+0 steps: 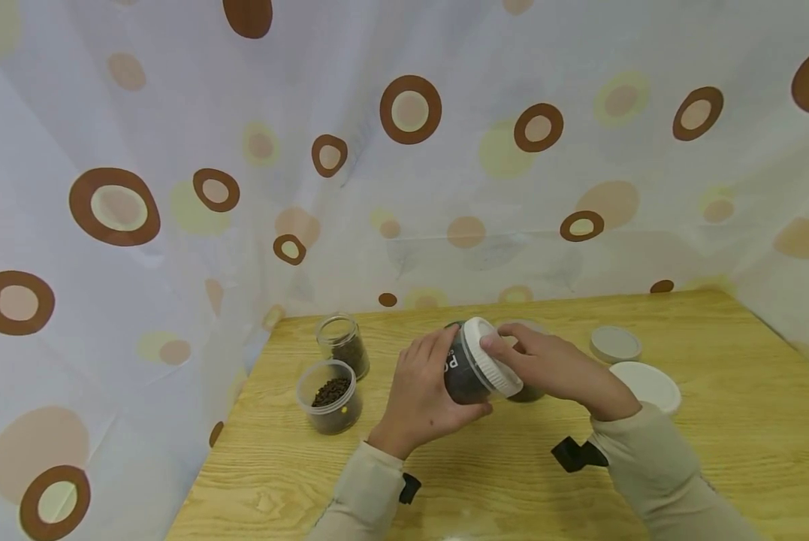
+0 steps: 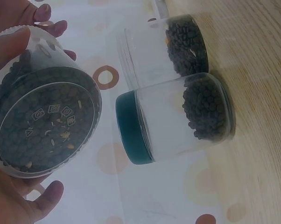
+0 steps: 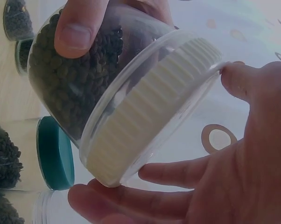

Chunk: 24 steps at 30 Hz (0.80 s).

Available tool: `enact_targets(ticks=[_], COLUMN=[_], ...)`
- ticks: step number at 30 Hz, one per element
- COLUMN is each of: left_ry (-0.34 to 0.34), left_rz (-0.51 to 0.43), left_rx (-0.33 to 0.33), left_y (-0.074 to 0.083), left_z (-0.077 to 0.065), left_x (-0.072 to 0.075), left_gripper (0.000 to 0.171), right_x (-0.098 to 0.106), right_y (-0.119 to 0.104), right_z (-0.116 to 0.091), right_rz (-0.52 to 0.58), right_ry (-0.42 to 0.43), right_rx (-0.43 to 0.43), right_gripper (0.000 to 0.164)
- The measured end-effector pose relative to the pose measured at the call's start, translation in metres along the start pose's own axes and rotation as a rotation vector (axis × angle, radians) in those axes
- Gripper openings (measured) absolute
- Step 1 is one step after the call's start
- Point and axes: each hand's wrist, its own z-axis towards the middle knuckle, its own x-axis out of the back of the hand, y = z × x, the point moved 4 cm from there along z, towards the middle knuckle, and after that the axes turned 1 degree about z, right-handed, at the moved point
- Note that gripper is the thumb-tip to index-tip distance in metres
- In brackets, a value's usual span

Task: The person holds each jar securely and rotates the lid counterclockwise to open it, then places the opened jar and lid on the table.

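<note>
Jar (image 1: 465, 376): dark beans inside, tilted, held above tabletop (image 1: 715, 421). Left hand (image 1: 421, 398) wraps body. Right hand (image 1: 553, 368) fingers curl on white lid (image 1: 492, 357); lid apparently seated. Two open jars (image 1: 336, 376) left.

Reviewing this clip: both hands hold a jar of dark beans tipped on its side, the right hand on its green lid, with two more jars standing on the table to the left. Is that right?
Not quite: the lid of the held jar is white, not green, as the right wrist view shows clearly. The rest stands: the left hand grips the jar's body, the right hand is on the lid, and two jars stand to the left.
</note>
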Motion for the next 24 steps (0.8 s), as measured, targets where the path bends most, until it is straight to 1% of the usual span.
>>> enact_targets(ticks=[5,8,11,13,16,18,21,24], left_ry=[0.020,0.013,0.003,0.002,-0.004,-0.005,-0.009,-0.013], left_rz=[0.002,0.007,0.001,-0.003,-0.014,-0.022,-0.028,-0.033], left_rx=[-0.017,-0.017,-0.008,-0.005,0.003,0.009,0.015,0.013], left_y=[0.0009,0.0001,-0.0018,-0.0031,-0.0046,-0.0053,-0.0058,-0.0059], left_z=[-0.0013,-0.0022,-0.0038,-0.0045,-0.0046,-0.0042,-0.0039,-0.0047], left_x=[0.0003,-0.0005,-0.0012,-0.0007,0.0007,0.0019,0.0032,0.0038], left_gripper=[0.103,0.102,0.102,0.103,0.104,0.104,0.104,0.103], right_x=[-0.0020,-0.0029,-0.0041,-0.0042,-0.0032,-0.0018,-0.0013,-0.0025], right_y=[-0.0003,-0.0004,0.0004,0.0005,-0.0007,-0.0025,-0.0045,-0.0041], right_z=[0.0018,0.0025,0.0026,0.0021,0.0002,-0.0007,-0.0015,-0.0018], right_rz=[0.005,0.035,0.090,0.113,0.134,0.119,0.117,0.128], right_ry=[-0.010,-0.028,-0.058,-0.065,-0.054,-0.029,-0.014,-0.019], right_rx=[-0.018,0.001,0.060,0.131,0.236,0.295,0.332,0.342], right_gripper=[0.074,0.077,0.080,0.082,0.084,0.084,0.084,0.084])
